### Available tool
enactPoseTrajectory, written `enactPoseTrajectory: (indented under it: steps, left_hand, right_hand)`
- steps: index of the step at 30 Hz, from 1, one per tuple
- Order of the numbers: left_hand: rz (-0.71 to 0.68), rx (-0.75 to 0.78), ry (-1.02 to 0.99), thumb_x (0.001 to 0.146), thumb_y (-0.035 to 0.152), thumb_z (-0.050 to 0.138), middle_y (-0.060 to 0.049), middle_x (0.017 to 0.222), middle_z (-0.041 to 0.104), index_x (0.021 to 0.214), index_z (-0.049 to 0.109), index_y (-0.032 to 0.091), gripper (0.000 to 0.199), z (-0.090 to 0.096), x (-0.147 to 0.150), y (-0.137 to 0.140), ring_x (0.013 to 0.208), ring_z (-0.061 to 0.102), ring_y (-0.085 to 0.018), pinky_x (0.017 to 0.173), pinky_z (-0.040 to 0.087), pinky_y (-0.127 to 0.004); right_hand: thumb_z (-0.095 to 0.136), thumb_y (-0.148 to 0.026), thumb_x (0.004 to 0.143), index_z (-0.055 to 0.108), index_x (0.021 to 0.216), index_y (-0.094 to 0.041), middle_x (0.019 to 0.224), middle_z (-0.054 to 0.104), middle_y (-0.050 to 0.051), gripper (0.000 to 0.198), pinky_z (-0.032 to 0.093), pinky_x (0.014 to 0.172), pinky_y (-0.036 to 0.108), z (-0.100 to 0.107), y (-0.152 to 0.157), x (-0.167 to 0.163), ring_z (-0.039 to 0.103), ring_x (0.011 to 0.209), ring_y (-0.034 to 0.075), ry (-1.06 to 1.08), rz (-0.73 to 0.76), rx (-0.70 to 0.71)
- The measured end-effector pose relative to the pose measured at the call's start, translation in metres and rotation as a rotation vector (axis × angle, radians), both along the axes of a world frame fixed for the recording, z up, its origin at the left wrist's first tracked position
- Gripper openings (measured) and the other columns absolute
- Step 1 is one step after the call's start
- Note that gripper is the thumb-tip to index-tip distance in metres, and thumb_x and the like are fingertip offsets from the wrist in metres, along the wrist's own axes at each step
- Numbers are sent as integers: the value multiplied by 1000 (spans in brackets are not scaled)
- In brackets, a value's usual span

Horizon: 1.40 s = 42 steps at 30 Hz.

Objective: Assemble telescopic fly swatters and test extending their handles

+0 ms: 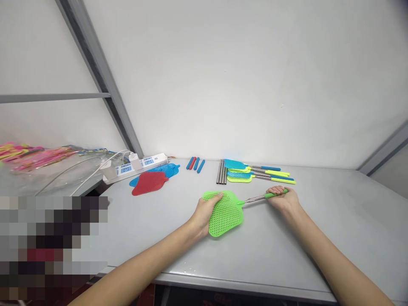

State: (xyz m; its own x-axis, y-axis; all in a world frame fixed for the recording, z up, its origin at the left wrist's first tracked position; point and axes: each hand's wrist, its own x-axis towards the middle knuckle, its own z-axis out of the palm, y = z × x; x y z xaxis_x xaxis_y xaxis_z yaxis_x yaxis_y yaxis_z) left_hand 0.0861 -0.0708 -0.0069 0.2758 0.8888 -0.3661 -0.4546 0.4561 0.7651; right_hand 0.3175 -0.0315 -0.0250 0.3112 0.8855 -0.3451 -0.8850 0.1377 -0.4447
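Two bare forearms (149,260) are reaching over a gray table (264,259), where the left hand (204,212) is gripping a green fly swatter (227,214) by its mesh head and the right hand (288,200) is clasping its handle (269,195). Beyond, blue and yellow swatters (239,176) are lying beside metal tubes (221,173).

Head-worn view, facing forward and down; hands (203,214) near, wall (242,85) beyond.

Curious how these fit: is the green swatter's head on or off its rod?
On: the green head joins the metal rod at its neck.
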Motion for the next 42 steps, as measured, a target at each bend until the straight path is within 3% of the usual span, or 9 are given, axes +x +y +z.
enactPoseTrajectory:
  steps: [10, 19, 26, 28, 30, 32, 36, 42]
  left_hand:
    - [-9, 2, 3, 65, 28, 60, -15, 86, 62, 85, 57, 10, 27, -3, -1, 1, 79, 60, -26, 69, 48, -40]
    - [-5, -30, 10, 65, 26, 60, -13, 84, 63, 83, 57, 10, 25, -1, 0, 2, 78, 60, -25, 69, 48, -38]
    - [-7, 4, -14, 66, 28, 59, -11, 85, 63, 84, 57, 12, 25, -2, -3, 7, 78, 60, -23, 69, 49, -36]
    - [10, 15, -26, 65, 29, 59, -11, 85, 63, 85, 57, 12, 26, -1, -4, 9, 78, 60, -23, 69, 48, -37]
    - [42, 17, -19, 64, 28, 60, -11, 84, 63, 86, 58, 12, 27, 0, -7, 12, 77, 60, -24, 68, 48, -38]
    - [66, 40, 2, 63, 28, 61, -11, 83, 64, 86, 58, 12, 28, 2, -10, 14, 74, 61, -23, 67, 49, -37]
    - [116, 148, 87, 60, 32, 63, -9, 81, 64, 85, 60, 12, 32, 7, -14, 16, 70, 61, -21, 64, 49, -33]
    - [132, 271, 125, 60, 36, 62, -9, 83, 64, 84, 62, 11, 35, 13, -13, 12, 73, 60, -20, 67, 47, -31]
  right_hand:
    - [19, -11, 68, 14, 50, -17, 33, 19, -6, 20, 25, 30, 16, 5, -1, -1, 23, 25, 5, -4, -1, -35]
    - [9, -16, 78, 16, 49, -17, 35, 19, -6, 29, 26, 30, 17, 3, 0, -2, 24, 26, 5, -100, 34, -10]
    - [14, -47, 79, 37, 58, -19, 49, 43, -1, 42, 42, 42, 24, 15, -9, -24, 46, 44, 11, -281, 41, 71]
    - [30, -43, 79, 43, 61, -18, 56, 48, -1, 34, 43, 45, 23, 16, -13, -34, 48, 48, 9, -436, 43, 103]
    - [37, -41, 78, 47, 62, -18, 57, 49, -1, 29, 42, 45, 21, 15, -14, -40, 48, 48, 9, -532, 93, 71]
    - [40, -43, 76, 51, 66, -17, 54, 49, -1, 30, 41, 42, 21, 16, -14, -41, 48, 46, 10, -600, 237, 41]
    - [42, -49, 73, 56, 74, -15, 53, 51, 1, 36, 42, 44, 22, 22, -15, -36, 49, 48, 11, -673, 480, 139]
    - [39, -50, 74, 57, 80, -15, 59, 55, 4, 40, 42, 48, 24, 29, -20, -35, 53, 53, 13, -664, 553, 190]
